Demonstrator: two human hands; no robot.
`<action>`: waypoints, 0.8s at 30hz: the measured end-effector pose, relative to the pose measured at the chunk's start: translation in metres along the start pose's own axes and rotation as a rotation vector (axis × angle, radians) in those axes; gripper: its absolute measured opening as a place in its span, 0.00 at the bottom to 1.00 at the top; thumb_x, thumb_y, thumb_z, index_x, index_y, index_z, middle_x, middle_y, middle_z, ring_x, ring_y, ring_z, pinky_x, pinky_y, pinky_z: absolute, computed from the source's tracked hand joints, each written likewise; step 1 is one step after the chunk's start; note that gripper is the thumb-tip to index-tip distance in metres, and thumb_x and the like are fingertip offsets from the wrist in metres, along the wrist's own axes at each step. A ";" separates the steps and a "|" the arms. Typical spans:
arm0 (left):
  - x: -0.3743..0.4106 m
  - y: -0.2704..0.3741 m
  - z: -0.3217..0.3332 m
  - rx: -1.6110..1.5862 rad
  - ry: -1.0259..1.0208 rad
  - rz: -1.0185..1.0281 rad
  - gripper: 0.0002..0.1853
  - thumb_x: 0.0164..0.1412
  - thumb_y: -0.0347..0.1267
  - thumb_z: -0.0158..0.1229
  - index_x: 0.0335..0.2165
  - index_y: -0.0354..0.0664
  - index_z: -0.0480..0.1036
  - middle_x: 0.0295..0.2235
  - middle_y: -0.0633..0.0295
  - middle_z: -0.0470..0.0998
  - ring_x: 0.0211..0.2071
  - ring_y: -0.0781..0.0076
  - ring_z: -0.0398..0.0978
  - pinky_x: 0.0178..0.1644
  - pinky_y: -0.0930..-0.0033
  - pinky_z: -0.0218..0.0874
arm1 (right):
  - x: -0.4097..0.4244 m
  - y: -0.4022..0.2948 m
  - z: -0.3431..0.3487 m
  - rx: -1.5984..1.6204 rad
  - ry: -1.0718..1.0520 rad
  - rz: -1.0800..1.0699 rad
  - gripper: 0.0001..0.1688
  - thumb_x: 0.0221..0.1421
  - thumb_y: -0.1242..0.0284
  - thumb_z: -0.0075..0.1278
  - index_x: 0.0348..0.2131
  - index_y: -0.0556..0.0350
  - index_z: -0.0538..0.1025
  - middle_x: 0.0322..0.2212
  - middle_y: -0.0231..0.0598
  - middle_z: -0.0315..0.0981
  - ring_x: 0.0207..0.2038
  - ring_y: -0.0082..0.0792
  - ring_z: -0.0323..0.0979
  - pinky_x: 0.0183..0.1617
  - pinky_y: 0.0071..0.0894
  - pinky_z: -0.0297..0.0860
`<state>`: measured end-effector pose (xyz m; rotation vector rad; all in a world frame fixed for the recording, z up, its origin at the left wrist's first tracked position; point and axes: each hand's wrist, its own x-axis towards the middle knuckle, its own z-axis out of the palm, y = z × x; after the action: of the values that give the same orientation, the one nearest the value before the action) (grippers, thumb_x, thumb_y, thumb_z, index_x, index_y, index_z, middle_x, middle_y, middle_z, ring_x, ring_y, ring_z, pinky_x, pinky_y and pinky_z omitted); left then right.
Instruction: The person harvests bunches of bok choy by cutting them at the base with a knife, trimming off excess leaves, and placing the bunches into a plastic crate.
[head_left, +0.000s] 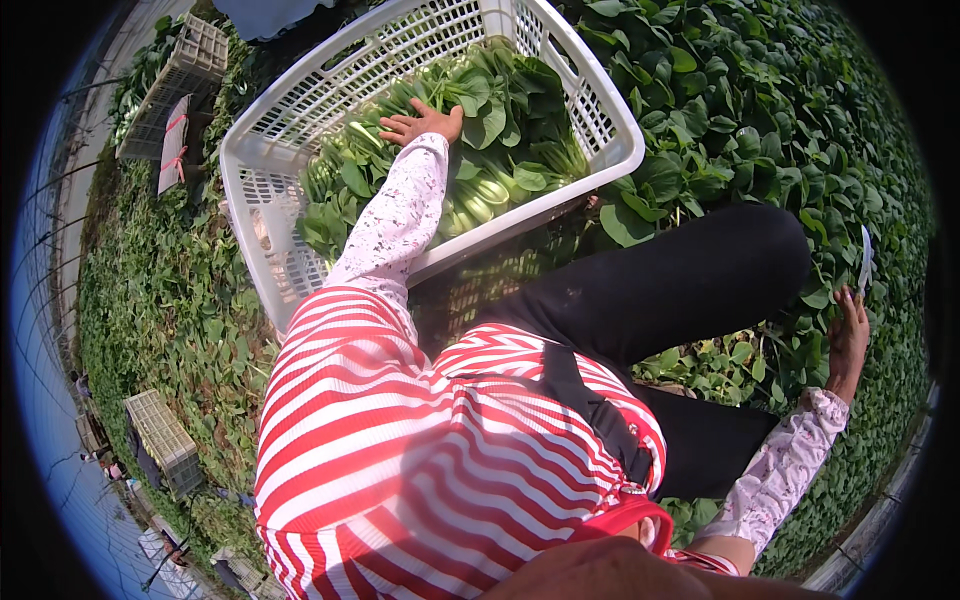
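Note:
My left hand (424, 124) lies with its fingers spread on leafy green vegetables (484, 191) with pale stems, inside a large white plastic basket (525, 193). Whether the fingers grip any of the leaves cannot be told. The bundles lie in rows on the basket's bottom, some with stems towards me. Out to the right, past my bent knee, my right hand (850, 330) holds a knife (866, 259) with its blade pointing up and away, above the growing plants. The knife's handle is mostly hidden in the fingers.
Dense leafy plants (750, 135) grow at the right and beyond the basket. Lower, sparser greenery (172, 300) covers the ground at the left. A filled crate (176, 82) stands at the upper left, another crate (161, 439) at the lower left. Netting (45, 262) borders the far left.

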<state>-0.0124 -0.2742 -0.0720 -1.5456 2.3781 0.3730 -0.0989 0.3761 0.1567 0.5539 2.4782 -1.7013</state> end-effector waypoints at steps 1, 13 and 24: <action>0.002 0.003 0.003 0.011 0.001 0.035 0.49 0.52 0.65 0.35 0.62 0.48 0.35 0.61 0.38 0.36 0.62 0.37 0.23 0.60 0.38 0.10 | -0.001 0.000 -0.004 -0.019 0.013 0.002 0.18 0.52 0.66 0.54 0.43 0.50 0.73 0.36 0.26 0.74 0.13 0.10 0.50 0.15 0.10 0.48; -0.006 -0.006 -0.030 0.008 0.013 0.166 0.38 0.56 0.62 0.35 0.50 0.44 0.69 0.56 0.50 0.60 0.60 0.43 0.46 0.62 0.42 0.28 | 0.001 0.007 -0.007 -0.079 0.040 0.031 0.17 0.53 0.67 0.53 0.43 0.50 0.73 0.34 0.25 0.74 0.12 0.09 0.48 0.14 0.10 0.47; 0.200 -0.242 -0.010 -0.518 -0.265 -0.136 0.37 0.49 0.52 0.58 0.51 0.40 0.66 0.52 0.59 0.67 0.47 0.62 0.68 0.53 0.64 0.56 | 0.024 0.035 0.021 0.044 -0.128 0.016 0.18 0.52 0.67 0.54 0.43 0.51 0.72 0.33 0.24 0.73 0.12 0.10 0.50 0.16 0.11 0.50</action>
<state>0.1314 -0.5420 -0.1519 -1.7169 2.0523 1.1559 -0.1123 0.3740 0.1116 0.4516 2.3479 -1.7316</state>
